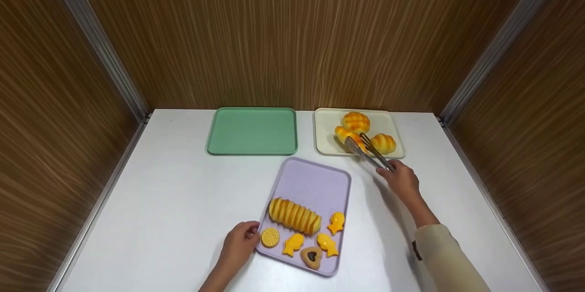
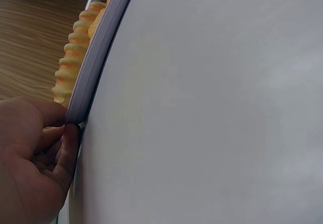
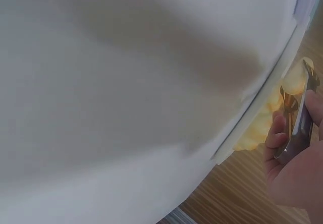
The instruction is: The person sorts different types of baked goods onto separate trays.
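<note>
My left hand [image 1: 238,245] pinches the left edge of a lilac tray [image 1: 313,180] between thumb and finger, seen close in the left wrist view. On that tray lie a long ridged bread [image 1: 295,215], a round biscuit [image 1: 270,237], a heart-shaped cookie [image 1: 311,257] and several yellow fish-shaped pieces [image 1: 337,222]. With my right hand [image 1: 403,181] I grip metal tongs [image 1: 375,151]. Their tips straddle an elongated bread roll [image 1: 342,134] on the cream tray [image 1: 327,141]; whether they press on it I cannot tell.
A round bun [image 1: 356,122] and a croissant-like roll [image 1: 383,144] sit beside the elongated roll on the cream tray. At the back left of the white table [image 1: 183,200] is a bare green tray [image 1: 253,130]. Wood-grain panels [image 1: 292,36] enclose the back and sides.
</note>
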